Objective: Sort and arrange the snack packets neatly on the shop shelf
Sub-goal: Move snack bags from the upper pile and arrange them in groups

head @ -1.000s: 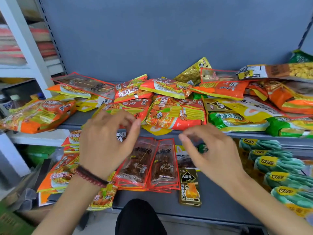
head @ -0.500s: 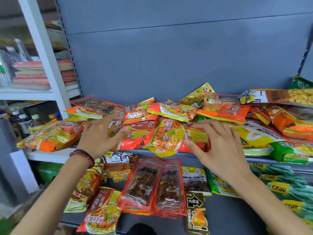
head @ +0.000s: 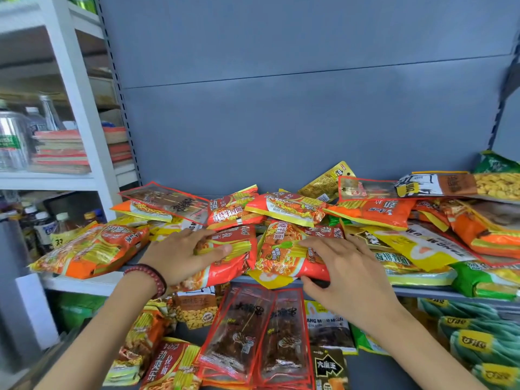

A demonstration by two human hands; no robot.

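Hard to read on the white rack [head: 81, 108] at far left: blurred bottles [head: 42, 229] and a reddish stack [head: 59, 147]. On the upper shelf [head: 416, 291], a heap of snack packets, most only half seen under their neighbours. Partly hidden behind the shelf lip and the left wrist: a peanut bag [head: 197, 309] on the lower shelf [head: 371, 372]. Cut off at the right edge: green packets [head: 472, 342]. Cut off at the bottom edge: a black packet [head: 327, 367] and two clear skewer packets [head: 242, 333].

Left hand [head: 180, 257], bead bracelet [head: 153, 277] at the wrist, laid flat with straight fingers on the left end of a red noodle packet [head: 230, 266], thumb along its yellow band. Right hand [head: 349, 277] gripping the neighbouring noodle packet [head: 278, 254]: fingers spread on top, thumb tucked under the front edge. Underside of that grip out of sight.

Both packets at the front of the upper shelf, touching side by side, reaching past the lip. Just beside the right hand, a yellow packet [head: 416, 249]. Open room only upward, along the grey back panel [head: 281, 122] above the heap, with a gold packet [head: 327, 180] leaning on it at the rear.
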